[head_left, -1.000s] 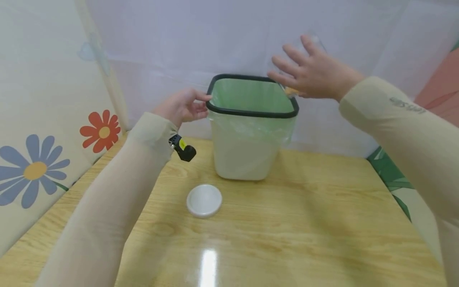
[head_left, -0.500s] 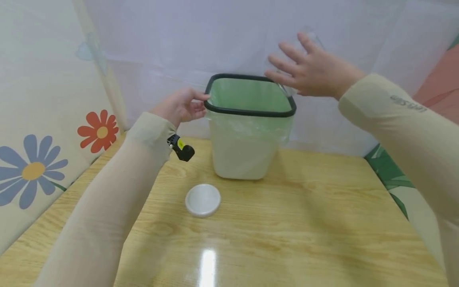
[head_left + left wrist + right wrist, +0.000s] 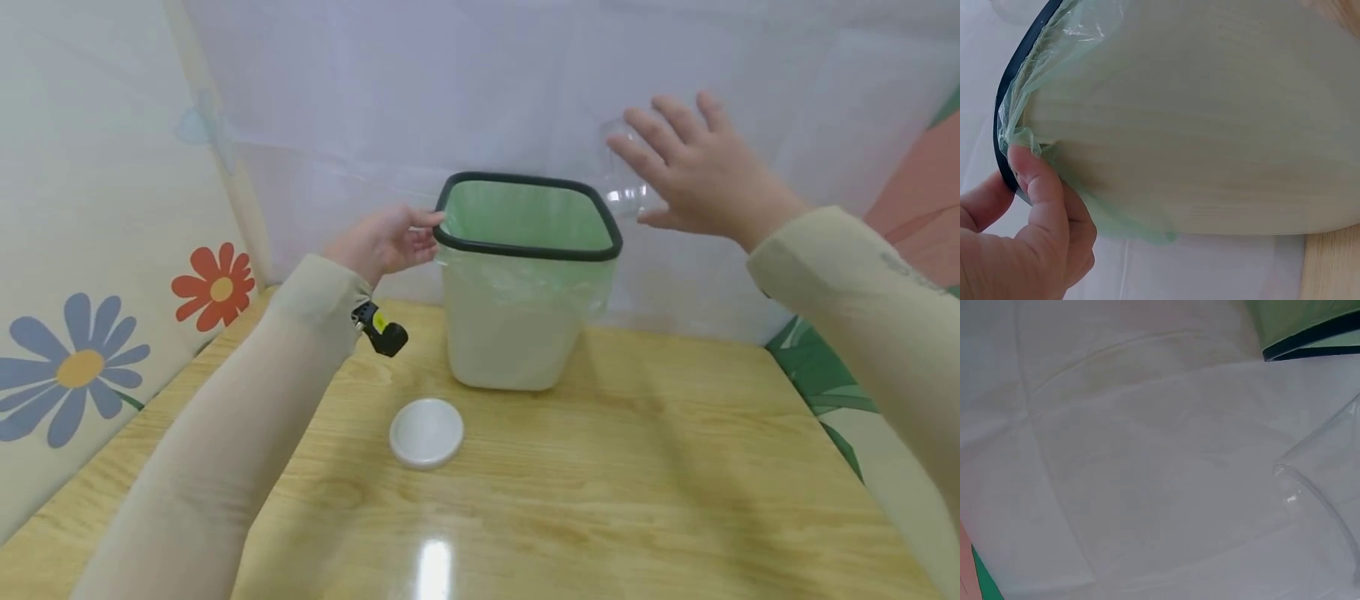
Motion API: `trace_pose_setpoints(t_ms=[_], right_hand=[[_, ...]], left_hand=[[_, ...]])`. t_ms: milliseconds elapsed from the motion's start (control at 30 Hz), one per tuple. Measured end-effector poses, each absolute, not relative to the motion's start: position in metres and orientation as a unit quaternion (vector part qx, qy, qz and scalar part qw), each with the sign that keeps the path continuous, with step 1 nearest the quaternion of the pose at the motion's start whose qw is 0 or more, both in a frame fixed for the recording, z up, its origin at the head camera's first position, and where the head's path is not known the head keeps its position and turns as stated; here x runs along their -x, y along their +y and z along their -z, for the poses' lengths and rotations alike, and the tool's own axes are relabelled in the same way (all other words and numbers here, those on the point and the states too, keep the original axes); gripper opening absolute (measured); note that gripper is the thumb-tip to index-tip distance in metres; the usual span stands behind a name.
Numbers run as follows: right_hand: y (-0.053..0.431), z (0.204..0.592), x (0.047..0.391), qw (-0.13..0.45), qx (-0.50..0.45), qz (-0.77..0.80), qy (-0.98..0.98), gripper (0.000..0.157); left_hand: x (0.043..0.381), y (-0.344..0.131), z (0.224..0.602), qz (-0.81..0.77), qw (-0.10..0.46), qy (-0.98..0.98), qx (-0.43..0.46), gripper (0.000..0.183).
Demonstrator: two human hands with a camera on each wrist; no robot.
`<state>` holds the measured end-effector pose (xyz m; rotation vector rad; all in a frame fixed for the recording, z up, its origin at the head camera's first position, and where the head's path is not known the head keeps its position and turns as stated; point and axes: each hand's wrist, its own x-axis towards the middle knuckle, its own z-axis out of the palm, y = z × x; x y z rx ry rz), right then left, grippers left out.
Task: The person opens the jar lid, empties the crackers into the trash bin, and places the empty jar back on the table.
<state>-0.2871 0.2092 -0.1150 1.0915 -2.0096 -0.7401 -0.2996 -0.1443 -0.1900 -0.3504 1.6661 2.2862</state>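
A cream trash can (image 3: 502, 333) with a black rim and a green bag liner (image 3: 525, 287) stands upright on the table. My left hand (image 3: 390, 242) pinches its left rim, thumb on top and fingers curled below, touching the liner (image 3: 1085, 37) in the left wrist view. My right hand (image 3: 697, 171), up to the right of the can, holds a clear see-through jar (image 3: 626, 187) with fingers spread over it. The jar (image 3: 1013, 7) shows faintly in the left wrist view; part of the jar wall and edge (image 3: 1325, 494) shows in the right wrist view. I see no contents in it.
A white round lid (image 3: 426, 433) lies on the wooden table (image 3: 637, 483) in front of the can. A pale cloth (image 3: 450, 92) hangs close behind the can. Flower-patterned cloth (image 3: 75, 367) covers the left side.
My right hand and the jar have moved right, away from over the can's rim. Something orange by the jar, visible a second ago, is out of sight. The left hand keeps its hold.
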Motion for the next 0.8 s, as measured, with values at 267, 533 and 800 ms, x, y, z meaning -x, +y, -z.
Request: trace_pose_setpoints(t_ms=[267,533,800], right_hand=[[0.226,0.136,0.29,0.426,-0.437,0.1,-0.786,0.106],[0.239,0.158,0.281,0.443,-0.374,-0.045,-0.814,0.107],[0.244,0.179,0.27,0.437,-0.311,-0.163,-0.828,0.113]], left_hand=[[0.297,-0.148,0.194,-0.812,0.158,0.553,0.101,0.005],[0.289,-0.155,0.199,-0.813,0.153,0.556,0.079,0.035],[0.278,-0.161,0.202,-0.812,0.152,0.56,0.063,0.015]])
